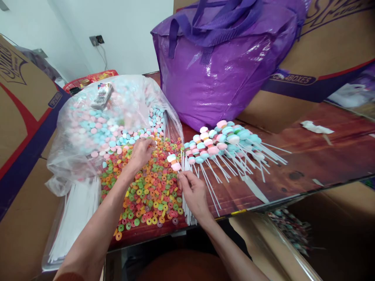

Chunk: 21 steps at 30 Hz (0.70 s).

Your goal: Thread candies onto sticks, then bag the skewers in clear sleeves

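My right hand [192, 192] pinches a white stick below a short stack of pink, white and blue marshmallows [174, 161], making a candy skewer tilted up and to the left. My left hand [142, 151] is closed over the candy, its fingertips together; I cannot make out what is between them. Below and around it spreads a pile of coloured gummy rings [155, 193]. Behind it, loose pink, blue and white marshmallows [129, 136] spill from a clear plastic bag [70, 113]. Right of my hands lies a heap of filled candy skewers [225, 142].
A tray of white sticks [77, 214] stands at the left, and more sticks [187, 207] lie beside my right hand. A large purple bag [211, 74] stands behind the skewers. Cardboard boxes [17, 117] flank both sides. The wooden table's front edge [287, 201] runs near my body.
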Each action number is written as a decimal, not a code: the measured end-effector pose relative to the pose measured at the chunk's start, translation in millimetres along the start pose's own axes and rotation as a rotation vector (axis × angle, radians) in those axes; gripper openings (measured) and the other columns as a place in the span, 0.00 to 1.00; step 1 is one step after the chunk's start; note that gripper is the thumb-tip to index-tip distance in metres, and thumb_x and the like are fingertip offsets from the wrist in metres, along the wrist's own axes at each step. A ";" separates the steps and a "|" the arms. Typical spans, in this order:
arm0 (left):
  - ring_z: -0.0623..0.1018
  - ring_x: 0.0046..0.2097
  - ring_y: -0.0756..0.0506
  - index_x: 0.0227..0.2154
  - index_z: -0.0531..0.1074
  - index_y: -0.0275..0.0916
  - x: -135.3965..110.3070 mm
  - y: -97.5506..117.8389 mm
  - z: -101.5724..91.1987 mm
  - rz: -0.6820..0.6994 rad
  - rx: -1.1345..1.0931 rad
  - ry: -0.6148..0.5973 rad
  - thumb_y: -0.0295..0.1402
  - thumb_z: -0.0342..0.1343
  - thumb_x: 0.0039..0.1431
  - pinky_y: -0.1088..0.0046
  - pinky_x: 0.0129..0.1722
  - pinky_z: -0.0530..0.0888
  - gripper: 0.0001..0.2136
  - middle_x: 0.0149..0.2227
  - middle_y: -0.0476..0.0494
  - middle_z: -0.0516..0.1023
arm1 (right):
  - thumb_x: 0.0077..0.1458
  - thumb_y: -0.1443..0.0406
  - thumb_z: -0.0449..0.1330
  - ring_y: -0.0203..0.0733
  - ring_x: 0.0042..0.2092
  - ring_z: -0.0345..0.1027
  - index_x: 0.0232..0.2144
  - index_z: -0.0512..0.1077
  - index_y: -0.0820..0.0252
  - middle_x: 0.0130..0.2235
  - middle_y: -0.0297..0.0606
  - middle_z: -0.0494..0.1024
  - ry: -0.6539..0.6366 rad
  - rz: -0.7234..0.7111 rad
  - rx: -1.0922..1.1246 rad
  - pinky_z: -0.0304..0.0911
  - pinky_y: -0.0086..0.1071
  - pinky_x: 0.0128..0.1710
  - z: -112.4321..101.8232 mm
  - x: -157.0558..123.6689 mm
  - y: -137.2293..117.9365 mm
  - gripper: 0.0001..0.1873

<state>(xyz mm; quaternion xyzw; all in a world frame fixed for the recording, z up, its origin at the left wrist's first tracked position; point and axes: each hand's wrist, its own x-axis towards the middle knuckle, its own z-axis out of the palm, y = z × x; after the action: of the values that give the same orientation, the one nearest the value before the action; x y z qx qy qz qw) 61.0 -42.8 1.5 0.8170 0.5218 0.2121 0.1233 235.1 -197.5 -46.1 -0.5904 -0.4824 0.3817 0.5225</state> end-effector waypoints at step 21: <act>0.72 0.44 0.36 0.41 0.76 0.37 -46.9 30.8 -3.0 -0.008 0.340 -0.132 0.23 0.48 0.59 0.59 0.45 0.69 0.13 0.40 0.33 0.73 | 0.63 0.58 0.53 0.34 0.24 0.55 0.27 0.68 0.58 0.22 0.28 0.62 -0.008 -0.032 -0.030 0.53 0.27 0.25 3.6 -2.1 -0.2 0.14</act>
<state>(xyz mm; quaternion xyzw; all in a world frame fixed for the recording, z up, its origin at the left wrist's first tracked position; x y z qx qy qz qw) 67.0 -98.4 6.9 0.8361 0.5442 0.0662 0.0184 231.1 -198.7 -46.5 -0.5890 -0.4995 0.3684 0.5176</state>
